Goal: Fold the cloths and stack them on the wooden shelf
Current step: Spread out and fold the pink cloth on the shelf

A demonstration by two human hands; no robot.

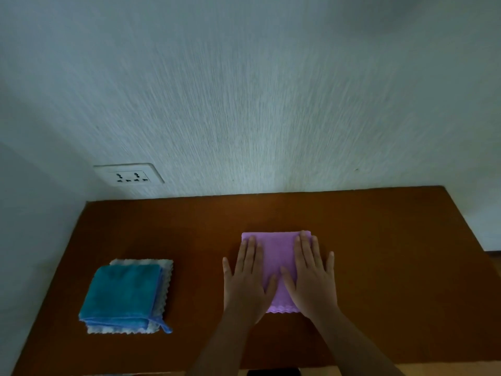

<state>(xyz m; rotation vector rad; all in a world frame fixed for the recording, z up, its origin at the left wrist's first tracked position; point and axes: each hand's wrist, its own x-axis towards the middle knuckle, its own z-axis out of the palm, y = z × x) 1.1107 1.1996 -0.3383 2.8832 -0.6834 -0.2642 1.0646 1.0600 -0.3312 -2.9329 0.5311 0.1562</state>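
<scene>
A folded pink cloth (276, 256) lies on the brown wooden shelf (379, 240), right of centre. My left hand (248, 280) lies flat on its left half with straight fingers. My right hand (311, 272) presses flat on its right half, fingertips near the cloth's far edge. To the left, a folded blue cloth (122, 294) sits on top of a folded white cloth (165, 270) with a zigzag edge.
The shelf meets a pale textured wall (244, 104) at its far edge. A white wall socket (130, 175) is mounted above the shelf's back left corner. The shelf's right edge slants off near the frame's right side.
</scene>
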